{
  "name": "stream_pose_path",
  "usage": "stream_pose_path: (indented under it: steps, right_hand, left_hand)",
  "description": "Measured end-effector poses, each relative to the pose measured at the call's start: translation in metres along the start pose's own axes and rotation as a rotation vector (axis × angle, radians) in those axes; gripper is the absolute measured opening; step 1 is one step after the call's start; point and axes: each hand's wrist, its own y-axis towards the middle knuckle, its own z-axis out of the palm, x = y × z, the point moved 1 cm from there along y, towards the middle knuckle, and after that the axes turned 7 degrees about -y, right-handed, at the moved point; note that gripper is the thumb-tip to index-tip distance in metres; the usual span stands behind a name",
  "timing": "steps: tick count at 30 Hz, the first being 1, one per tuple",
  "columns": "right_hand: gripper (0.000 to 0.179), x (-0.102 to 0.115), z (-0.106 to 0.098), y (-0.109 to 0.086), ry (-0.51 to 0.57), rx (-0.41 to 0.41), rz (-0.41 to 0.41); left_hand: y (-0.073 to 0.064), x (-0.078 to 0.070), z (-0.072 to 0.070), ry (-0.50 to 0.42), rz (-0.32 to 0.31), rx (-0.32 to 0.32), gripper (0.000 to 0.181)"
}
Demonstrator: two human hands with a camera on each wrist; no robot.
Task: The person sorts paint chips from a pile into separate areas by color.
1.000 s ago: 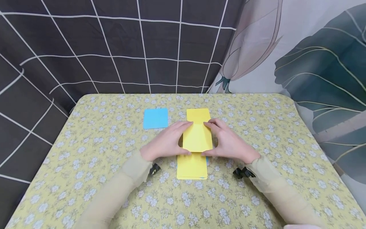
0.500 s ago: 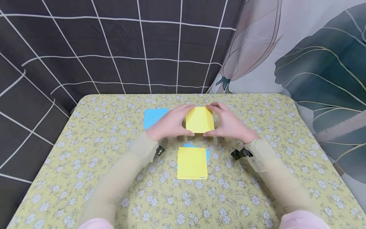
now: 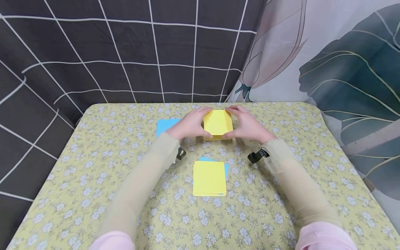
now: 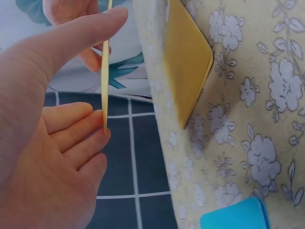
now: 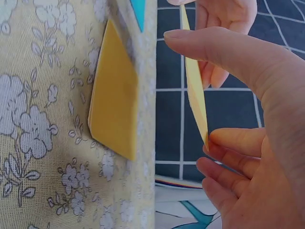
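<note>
With the lower card (image 4: 188, 67) down, my left hand (image 3: 190, 124) and right hand (image 3: 250, 126) pinch an unplaced yellow card (image 3: 218, 122), near stack (image 3: 209, 178) remaining.

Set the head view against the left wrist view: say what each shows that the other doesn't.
Only the head view: the nearer yellow stack, a blue card jutting from under it, and pink sleeves.
Only the left wrist view: the held yellow card edge-on, with a clear gap above the lower yellow card.
Both: left hand and right hand on the held card, that lower card, the other blue card, the floral tablecloth and the dark grid cloth.
</note>
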Motion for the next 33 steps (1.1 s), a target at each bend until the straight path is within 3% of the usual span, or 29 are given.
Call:
stream_pose_path:
  steps: [20,33]
  right_hand:
    - [0.107,-0.020,0.033,0.013,0.005,0.130,0.063]
    - [0.107,-0.024,0.036,0.013,0.015,0.164,0.104]
  left_hand:
    - [0.010,0.027,0.032,-0.108,-0.069,0.028,0.106]
    - [0.011,0.035,0.040,-0.125,-0.089,0.023,0.105]
